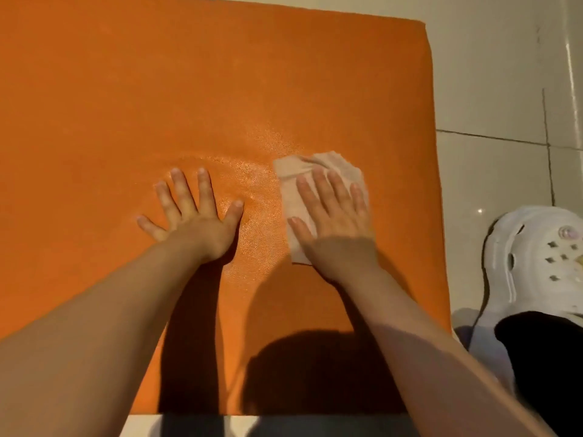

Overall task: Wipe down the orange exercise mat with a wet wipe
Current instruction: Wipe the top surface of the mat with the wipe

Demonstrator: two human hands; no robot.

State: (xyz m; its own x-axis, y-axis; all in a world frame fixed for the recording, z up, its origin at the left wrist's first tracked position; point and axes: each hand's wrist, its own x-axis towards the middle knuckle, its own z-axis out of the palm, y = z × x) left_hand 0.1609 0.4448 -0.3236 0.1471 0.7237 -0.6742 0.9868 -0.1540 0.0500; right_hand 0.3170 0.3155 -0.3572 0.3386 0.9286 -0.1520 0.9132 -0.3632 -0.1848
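Right hand [334, 222] presses flat, fingers straight, on wet wipe [291, 197]; left hand [195, 216] braces splayed on orange mat [157, 89]. Damp sheen between them, far stretch looks unwiped.

The mat [220, 89] lies on the floor [492, 89] in front of me and stretches away ahead and off to my left. Both my hands rest flat on it, side by side and apart. My left hand [195, 216] presses straight onto the mat, its fingers [183, 187] spread. My right hand [334, 222] lies to the right of it, on top of the wipe [291, 197], which sits between my palm and the mat and sticks out beyond my fingertips and past my thumb on the left. Right of the mat's edge, on the floor near me, is a shoe [536, 260], just beside the mat.
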